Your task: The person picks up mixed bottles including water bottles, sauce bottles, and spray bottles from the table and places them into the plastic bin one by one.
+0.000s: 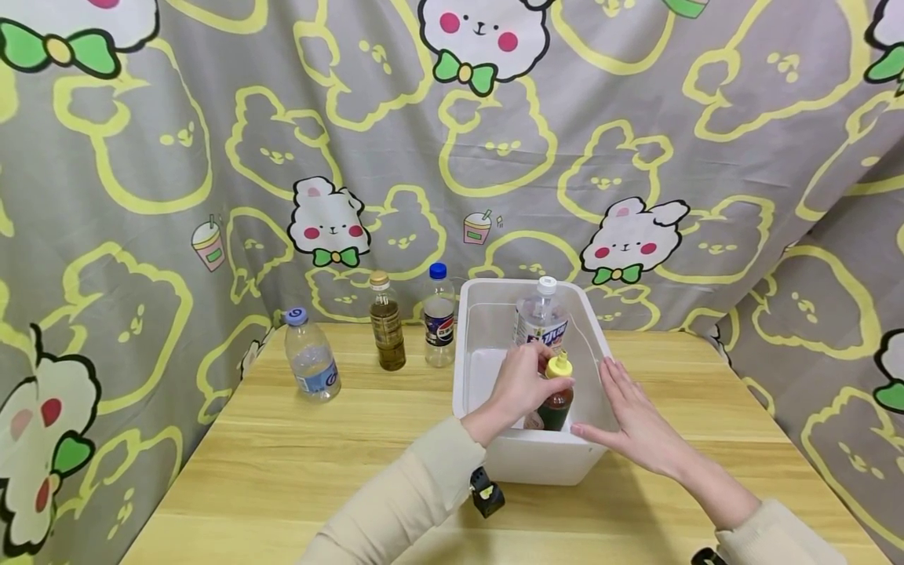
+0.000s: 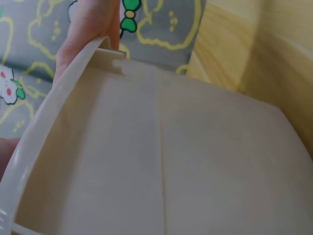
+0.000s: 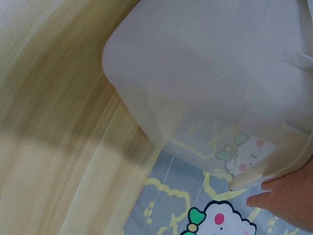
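In the head view my left hand (image 1: 519, 384) reaches over the near side of a white plastic bin (image 1: 461, 345). Its thumb and fingers grip a sauce bottle (image 1: 554, 412) just below the yellow nozzle cap; the bottle is upright inside, with dark red contents and a green lower part. My right hand (image 1: 639, 424) lies at the bin's near right corner, fingers straight along the right rim and thumb at the front rim. A large clear bottle (image 1: 544, 310) with a white cap and a blue-and-white label stands farther back in the bin. Bin walls fill most of both wrist views.
Left of the bin, three bottles stand on the wooden table (image 1: 339, 463): a clear one with a light blue cap (image 1: 313, 361), a brown-filled one with a tan cap (image 1: 387, 326) and a Pepsi bottle with a blue cap (image 1: 439, 318). A patterned curtain (image 1: 395, 149) hangs behind and at both sides.
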Tool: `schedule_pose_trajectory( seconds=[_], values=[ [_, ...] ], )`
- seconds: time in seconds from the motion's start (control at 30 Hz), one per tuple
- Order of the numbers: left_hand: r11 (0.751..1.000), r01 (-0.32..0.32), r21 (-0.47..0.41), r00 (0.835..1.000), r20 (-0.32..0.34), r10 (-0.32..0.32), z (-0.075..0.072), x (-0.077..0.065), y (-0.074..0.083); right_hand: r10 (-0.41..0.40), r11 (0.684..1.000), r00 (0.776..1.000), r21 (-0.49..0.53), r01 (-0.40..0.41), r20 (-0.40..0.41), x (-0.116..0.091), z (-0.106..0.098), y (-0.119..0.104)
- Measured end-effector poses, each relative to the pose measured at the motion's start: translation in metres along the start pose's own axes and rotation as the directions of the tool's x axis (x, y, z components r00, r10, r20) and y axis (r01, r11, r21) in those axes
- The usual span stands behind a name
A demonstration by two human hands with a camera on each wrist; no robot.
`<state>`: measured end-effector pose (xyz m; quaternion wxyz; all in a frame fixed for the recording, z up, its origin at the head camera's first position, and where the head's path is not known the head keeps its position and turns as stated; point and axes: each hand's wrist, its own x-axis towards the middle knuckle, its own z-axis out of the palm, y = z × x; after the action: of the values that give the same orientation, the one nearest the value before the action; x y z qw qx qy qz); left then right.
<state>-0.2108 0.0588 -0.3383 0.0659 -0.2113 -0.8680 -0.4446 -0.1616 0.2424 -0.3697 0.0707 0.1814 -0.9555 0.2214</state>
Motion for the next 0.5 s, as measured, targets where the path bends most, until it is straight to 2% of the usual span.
schedule_pose_trajectory(
  seconds=[0.23, 0.33, 0.5],
  values=[
    [0.995, 0.095, -0.032, 0.994, 0.049, -0.094, 0.005, 0.004, -0.002, -0.004, 1.000, 1.000, 0.000, 0.004, 0.000, 0.000, 0.000, 0.000],
    [0.992, 0.117, -0.050, 0.992, 0.062, -0.114, 0.008, 0.004, -0.003, -0.009, 1.000, 1.000, -0.002, 0.009, -0.002, 0.000, 0.000, 0.000],
    [0.992, 0.117, -0.056, 0.991, 0.069, -0.113, 0.012, 0.003, -0.005, -0.019, 1.000, 1.000, 0.002, 0.019, -0.009, -0.001, -0.001, -0.001]
  ],
)
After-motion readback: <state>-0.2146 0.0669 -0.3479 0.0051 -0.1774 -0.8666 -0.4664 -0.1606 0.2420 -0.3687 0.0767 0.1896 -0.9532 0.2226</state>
